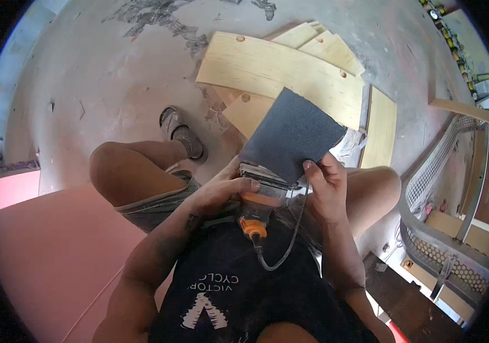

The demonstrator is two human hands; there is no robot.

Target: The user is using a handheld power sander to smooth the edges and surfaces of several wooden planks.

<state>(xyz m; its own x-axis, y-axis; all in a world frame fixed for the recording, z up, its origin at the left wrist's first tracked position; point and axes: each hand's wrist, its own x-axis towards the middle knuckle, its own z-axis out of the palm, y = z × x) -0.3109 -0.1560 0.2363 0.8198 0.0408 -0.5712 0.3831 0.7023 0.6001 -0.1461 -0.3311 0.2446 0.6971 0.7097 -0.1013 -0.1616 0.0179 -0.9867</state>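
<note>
A dark grey sheet of sandpaper (pixel 294 134) is held up over my lap, tilted. My right hand (pixel 329 191) pinches its lower right edge between thumb and fingers. An orange and grey electric sander (pixel 254 226) rests against my lap, its flat pad end facing away from me at the sheet's lower edge. Around the left side of that pad end, my left hand (pixel 221 193) is closed, thumb on top and fingers mostly hidden underneath. The sander's cord (pixel 298 237) loops down and back up beside my right hand.
Several pale wooden boards (pixel 281 64) with round holes lie overlapped on the dusty floor (pixel 107 97) ahead. Another board (pixel 379 128) lies to their right. A metal mesh frame (pixel 413 186) stands at right. Pink sheeting (pixel 56 251) spreads at left, near my bent legs.
</note>
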